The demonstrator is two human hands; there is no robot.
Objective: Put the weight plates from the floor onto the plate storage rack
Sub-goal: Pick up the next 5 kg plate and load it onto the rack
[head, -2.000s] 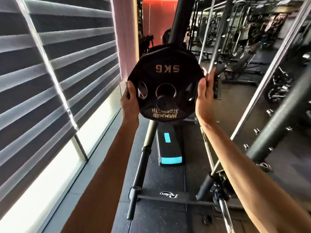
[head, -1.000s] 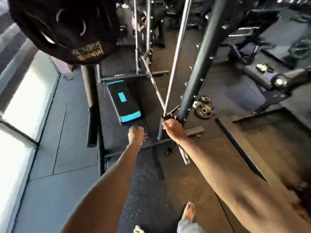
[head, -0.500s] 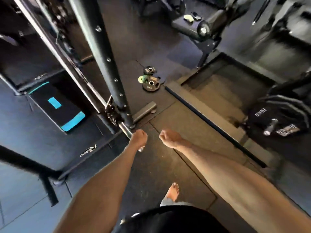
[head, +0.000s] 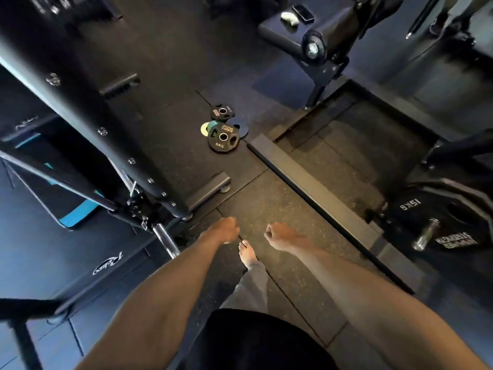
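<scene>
a dark speckled rubber floor [head: 266,198] is laid in tiles, and seams are seen between them. a padded bench [head: 269,33] is set at 1 o'clock. a black step platform [head: 74,216] edged in teal is placed at 9 o'clock. a raised dark strip [head: 314,182] is run from the centre toward 4 o'clock. the floor is lit brightest near the centre.

A gym, shown by weight plates [head: 222,140], a rack upright [head: 80,108] and rubber floor [head: 280,204].
</scene>
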